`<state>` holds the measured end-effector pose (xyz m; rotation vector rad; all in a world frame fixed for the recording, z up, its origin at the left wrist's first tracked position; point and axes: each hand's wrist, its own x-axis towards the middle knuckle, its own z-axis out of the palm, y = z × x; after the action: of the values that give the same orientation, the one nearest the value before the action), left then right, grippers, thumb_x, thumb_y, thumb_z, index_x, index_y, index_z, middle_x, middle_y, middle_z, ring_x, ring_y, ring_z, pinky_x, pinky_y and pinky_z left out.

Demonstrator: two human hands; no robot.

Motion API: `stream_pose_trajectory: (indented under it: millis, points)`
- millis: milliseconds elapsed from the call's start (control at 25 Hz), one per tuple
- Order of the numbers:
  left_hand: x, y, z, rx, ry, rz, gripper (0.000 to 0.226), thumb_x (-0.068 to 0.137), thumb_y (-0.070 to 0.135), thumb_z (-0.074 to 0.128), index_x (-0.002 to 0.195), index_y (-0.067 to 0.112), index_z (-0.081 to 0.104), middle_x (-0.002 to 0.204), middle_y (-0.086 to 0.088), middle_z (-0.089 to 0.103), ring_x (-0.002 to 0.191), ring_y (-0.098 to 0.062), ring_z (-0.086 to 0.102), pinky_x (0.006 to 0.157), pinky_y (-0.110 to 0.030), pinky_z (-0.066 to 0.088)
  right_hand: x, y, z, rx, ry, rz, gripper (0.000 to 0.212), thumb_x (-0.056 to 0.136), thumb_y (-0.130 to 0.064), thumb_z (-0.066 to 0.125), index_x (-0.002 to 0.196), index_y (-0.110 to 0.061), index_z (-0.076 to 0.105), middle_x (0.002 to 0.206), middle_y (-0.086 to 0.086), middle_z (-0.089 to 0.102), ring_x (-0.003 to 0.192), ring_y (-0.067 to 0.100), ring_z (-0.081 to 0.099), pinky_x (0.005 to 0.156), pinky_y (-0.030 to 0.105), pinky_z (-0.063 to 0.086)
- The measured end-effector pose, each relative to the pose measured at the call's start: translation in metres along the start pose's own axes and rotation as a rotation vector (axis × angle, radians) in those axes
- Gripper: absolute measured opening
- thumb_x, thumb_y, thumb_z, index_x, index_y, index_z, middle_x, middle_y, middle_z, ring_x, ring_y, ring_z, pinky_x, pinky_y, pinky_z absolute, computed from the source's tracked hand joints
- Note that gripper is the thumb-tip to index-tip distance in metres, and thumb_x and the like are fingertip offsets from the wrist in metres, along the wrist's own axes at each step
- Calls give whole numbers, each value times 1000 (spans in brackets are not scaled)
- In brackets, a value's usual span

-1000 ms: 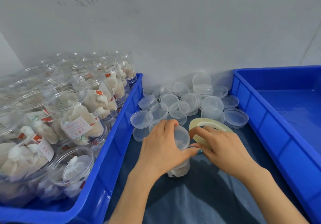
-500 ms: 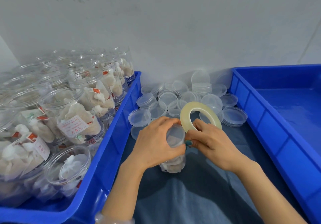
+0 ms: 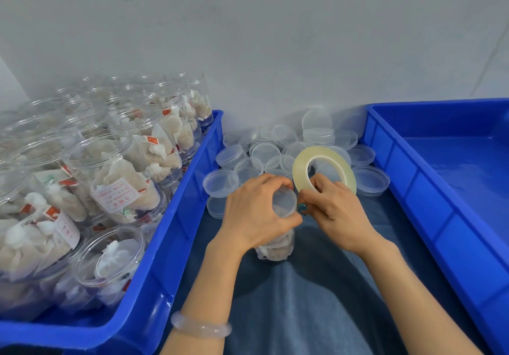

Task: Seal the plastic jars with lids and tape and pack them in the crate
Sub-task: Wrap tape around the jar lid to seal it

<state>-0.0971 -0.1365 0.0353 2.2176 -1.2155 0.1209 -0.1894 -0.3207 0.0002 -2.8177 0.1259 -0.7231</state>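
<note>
A clear plastic jar (image 3: 275,247) with white sachets inside stands upright on the blue cloth, a clear lid (image 3: 285,203) on its top. My left hand (image 3: 256,211) wraps around its upper part. My right hand (image 3: 336,211) holds a ring of pale tape (image 3: 300,167) upright, pressed against the jar's right side near the lid. The empty blue crate (image 3: 429,200) lies to the right. A heap of loose clear lids (image 3: 275,153) sits just behind my hands.
On the left, a blue crate (image 3: 190,189) holds several open jars (image 3: 115,178) filled with sachets. A grey wall (image 3: 248,51) closes the back. Blue cloth (image 3: 316,299) covers the surface between the two crates.
My right hand has lifted the tape ring from lying flat behind the jar to standing upright against the jar's side. My left hand has kept its grip on the jar.
</note>
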Motion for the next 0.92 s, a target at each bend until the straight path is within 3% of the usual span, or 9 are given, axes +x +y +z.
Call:
stream_pose_trajectory:
  millis: [80,120,240,360,520,600,680,800,920]
  points:
    - [-13,-1,2,-92,-23,-3,41,60,53,61,99,42,55,106,25,58,101,3,52,82,-29,46,2,32,-21,17,68,273,13,87,-4,55,93,-13,63,93,6,51,83,35,54,66,40,40]
    - [-15,-3,1,-94,-27,-31,41,60,55,58,99,44,52,106,26,56,101,3,51,81,-30,46,5,40,-30,80,141,325,10,89,-11,53,92,-18,61,92,2,51,85,31,54,65,42,42]
    - [6,-3,6,44,-19,-60,45,65,59,56,105,42,48,110,23,52,100,-3,51,77,-28,41,24,28,-27,3,84,9,10,92,-29,51,94,-27,60,84,-2,49,75,22,50,54,36,35]
    - [20,-2,12,65,4,-79,42,70,58,58,107,39,50,110,20,53,102,-7,51,78,-28,41,20,19,-1,18,-100,81,24,98,-26,50,117,-27,65,97,2,59,89,30,58,71,41,44]
    - [31,-13,17,66,18,-93,47,70,66,53,107,39,50,111,19,53,106,-9,50,79,-32,43,-5,22,30,-162,-160,28,53,101,-35,42,153,-35,31,89,-4,49,91,25,56,78,34,37]
    - [37,-15,20,41,51,-91,50,70,69,55,109,38,54,114,17,51,108,-9,48,80,-31,44,-6,18,43,-111,-207,90,69,99,-41,49,158,-26,17,107,-1,57,106,24,56,88,37,41]
    - [41,-17,25,-20,146,-74,50,73,66,62,112,35,59,116,14,49,110,-7,47,81,-28,44,-3,20,50,-90,-206,129,75,95,-47,55,155,-21,19,119,-2,57,115,22,53,92,36,40]
    - [45,-21,34,-168,374,-41,39,79,53,66,108,26,64,113,8,51,105,-9,51,82,-24,45,-2,22,52,-184,-176,115,75,88,-54,61,152,-28,31,125,-4,52,119,20,47,96,31,36]
    - [46,-18,43,-350,524,-61,39,87,51,49,99,18,65,106,4,55,95,-10,56,81,-29,49,-1,16,48,69,-142,70,90,73,-63,72,149,-27,39,138,-7,47,128,16,43,108,30,32]
